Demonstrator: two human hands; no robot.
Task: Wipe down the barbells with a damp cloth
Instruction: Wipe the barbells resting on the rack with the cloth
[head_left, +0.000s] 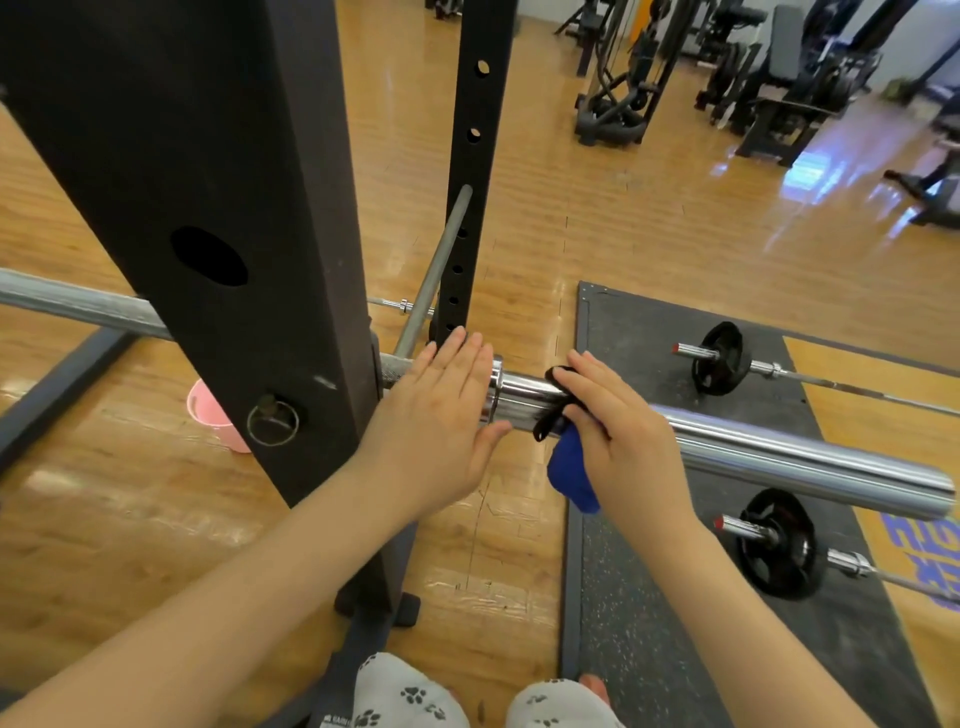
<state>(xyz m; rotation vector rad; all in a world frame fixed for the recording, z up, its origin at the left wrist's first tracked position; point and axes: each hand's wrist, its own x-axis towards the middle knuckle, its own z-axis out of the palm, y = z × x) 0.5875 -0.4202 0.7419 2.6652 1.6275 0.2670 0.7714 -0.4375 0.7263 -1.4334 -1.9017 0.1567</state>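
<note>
A chrome barbell (779, 452) lies across the black rack, its shiny sleeve reaching toward the right. My left hand (447, 415) rests flat with straight fingers on the bar at the sleeve's collar (493, 387), just right of the rack upright. My right hand (618, 431) grips a blue cloth with a black edge (569, 478) wrapped over the sleeve, right next to the collar. Part of the cloth hangs below the bar. The bar's knurled shaft (67, 304) continues to the left behind the upright.
The thick black rack upright (218, 208) stands close on the left, a second holed post (475, 156) behind it. A pink bucket (215, 418) sits on the wooden floor. Two loaded barbells (722, 358) (776, 543) lie on a dark rubber mat. Gym machines (623, 78) stand far right.
</note>
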